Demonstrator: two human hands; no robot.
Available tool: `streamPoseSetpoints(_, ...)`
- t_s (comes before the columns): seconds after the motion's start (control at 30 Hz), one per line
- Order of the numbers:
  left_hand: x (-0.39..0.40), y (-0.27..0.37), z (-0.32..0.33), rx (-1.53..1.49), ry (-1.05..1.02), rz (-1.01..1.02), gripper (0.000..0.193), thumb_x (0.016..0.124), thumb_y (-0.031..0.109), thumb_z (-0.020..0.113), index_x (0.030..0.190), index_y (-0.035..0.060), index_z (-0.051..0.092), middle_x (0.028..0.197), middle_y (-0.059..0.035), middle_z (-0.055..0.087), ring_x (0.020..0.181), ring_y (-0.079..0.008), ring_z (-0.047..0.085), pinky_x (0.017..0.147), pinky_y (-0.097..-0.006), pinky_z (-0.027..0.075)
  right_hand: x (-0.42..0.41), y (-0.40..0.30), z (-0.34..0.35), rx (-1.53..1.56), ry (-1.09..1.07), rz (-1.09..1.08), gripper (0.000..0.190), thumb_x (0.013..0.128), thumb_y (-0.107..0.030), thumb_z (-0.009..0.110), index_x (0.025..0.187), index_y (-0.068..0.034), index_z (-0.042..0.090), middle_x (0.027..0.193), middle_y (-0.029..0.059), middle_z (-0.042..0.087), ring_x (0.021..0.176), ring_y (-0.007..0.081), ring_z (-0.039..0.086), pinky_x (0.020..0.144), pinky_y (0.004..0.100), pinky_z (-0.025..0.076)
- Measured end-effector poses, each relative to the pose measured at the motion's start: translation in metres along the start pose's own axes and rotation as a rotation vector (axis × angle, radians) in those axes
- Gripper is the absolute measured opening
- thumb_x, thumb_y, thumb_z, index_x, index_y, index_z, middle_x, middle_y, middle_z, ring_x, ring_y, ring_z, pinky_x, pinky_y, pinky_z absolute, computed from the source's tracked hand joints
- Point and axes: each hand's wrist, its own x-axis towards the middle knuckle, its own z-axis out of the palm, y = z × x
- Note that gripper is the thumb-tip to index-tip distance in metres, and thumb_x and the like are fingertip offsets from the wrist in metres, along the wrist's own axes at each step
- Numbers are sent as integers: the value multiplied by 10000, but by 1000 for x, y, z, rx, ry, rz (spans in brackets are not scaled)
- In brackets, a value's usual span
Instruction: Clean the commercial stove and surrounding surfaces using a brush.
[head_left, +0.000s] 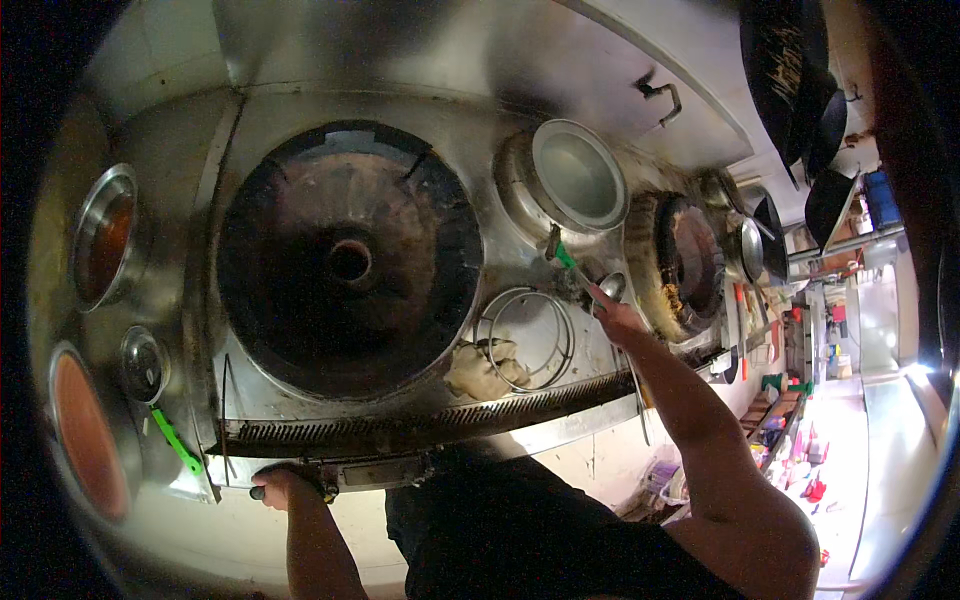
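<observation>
My left hand (276, 487) is closed around a dark handle (257, 493) at the stove's front panel. Just above that hand is the large round wok burner (300, 330), with no wok on it and no visible flame. My right hand (621, 321) grips a green-handled utensil (564, 255), its dark end close to the pot of cloudy liquid (581, 174). Beside the fingers lies a metal ladle (613, 286); whether they touch it I cannot tell. A wire ring stand (491, 330) and a crumpled beige cloth (476, 373) sit between the burner and my right arm.
At the left are a bowl of reddish liquid (109, 240), a larger pan of orange liquid (88, 442) and a green-handled strainer (176, 442). A second burner (686, 262) stands at right. Woks (780, 82) hang above, near a wall tap (664, 97). A slotted drain (420, 420) edges the stove.
</observation>
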Motion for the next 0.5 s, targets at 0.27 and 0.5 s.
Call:
streamPoseSetpoints(0.27, -12, 4, -10, -23, -7, 49, 679, 846, 547, 447, 976, -98, 616, 977, -299, 634, 902, -461, 613, 798, -549, 471, 29, -60, 16, 340, -12, 26, 537, 925, -225, 470, 1442, -249, 330, 1066, 218, 637, 933, 360, 632, 843, 433, 479)
streamPoseSetpoints(0.5, -41, 19, -20, -63, -35, 77, 680, 861, 547, 423, 1005, -91, 608, 999, -299, 628, 935, -460, 604, 825, -549, 466, 167, -119, 85, 623, 239, -116, 412, 910, -80, 423, 1303, -190, 480, 852, 138, 647, 721, 309, 640, 576, 498, 508)
